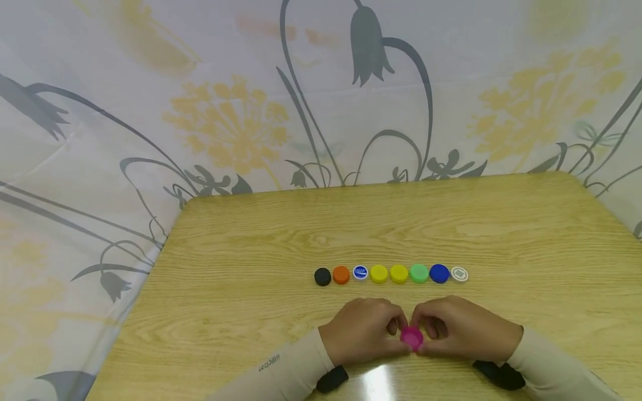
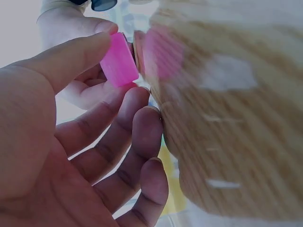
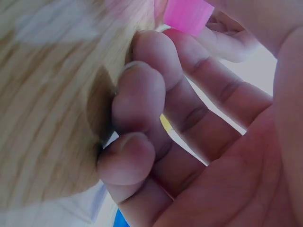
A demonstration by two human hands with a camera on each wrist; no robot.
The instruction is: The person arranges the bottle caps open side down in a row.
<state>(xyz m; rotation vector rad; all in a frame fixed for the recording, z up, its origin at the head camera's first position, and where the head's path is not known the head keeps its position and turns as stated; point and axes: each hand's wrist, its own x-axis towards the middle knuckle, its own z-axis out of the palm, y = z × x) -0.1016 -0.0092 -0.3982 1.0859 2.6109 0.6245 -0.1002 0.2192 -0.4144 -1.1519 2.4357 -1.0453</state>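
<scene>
A pink bottle cap (image 1: 412, 338) is pinched from both sides, close over the wooden table. My left hand (image 1: 362, 333) grips it between thumb and index finger, the other fingers curled below in the left wrist view. From the opposite side my right hand (image 1: 466, 328) pinches the same pink cap (image 3: 188, 16), its remaining fingers curled near the wood. Beyond the hands runs a straight row of bottle caps: black (image 1: 322, 277), orange (image 1: 341, 274), blue-and-white (image 1: 360, 272), a yellow pair (image 1: 389, 273), light green (image 1: 419, 273), dark blue (image 1: 439, 273) and white with a print (image 1: 459, 274).
The wooden table (image 1: 241, 239) reaches back to a flower-printed cloth (image 1: 321, 100) hanging behind and along the sides. Black wrist bands (image 1: 332, 380) show under both sleeves. A bright reflection lies on the wood near the front edge.
</scene>
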